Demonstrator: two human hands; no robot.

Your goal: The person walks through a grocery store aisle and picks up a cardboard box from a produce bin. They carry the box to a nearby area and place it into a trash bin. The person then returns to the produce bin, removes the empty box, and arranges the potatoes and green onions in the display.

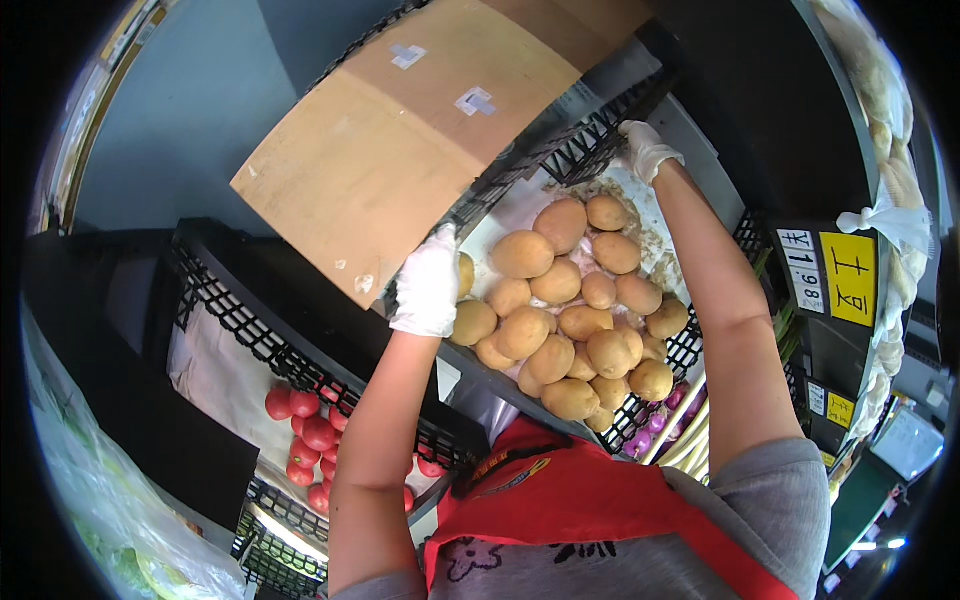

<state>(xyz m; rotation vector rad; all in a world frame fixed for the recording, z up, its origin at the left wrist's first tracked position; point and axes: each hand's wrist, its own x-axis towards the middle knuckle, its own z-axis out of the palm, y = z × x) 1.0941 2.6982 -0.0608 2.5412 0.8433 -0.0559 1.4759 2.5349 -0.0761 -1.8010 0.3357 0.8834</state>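
Ahead of me a black plastic crate stands tipped up, with a bent sheet of brown cardboard against it. My left hand, in a white glove, is closed at the crate's near left edge beside the cardboard; its fingertips are partly hidden. My right hand, also gloved, grips the crate's far right end with curled fingers. Between my arms a heap of potatoes lies on a pale, dirt-stained liner in a display bin.
Red tomatoes sit in a black-edged bin at lower left. Purple onions and long pale stalks are beside the potatoes. A yellow sign hangs on the dark partition at right. Plastic-wrapped greens fill the lower left corner.
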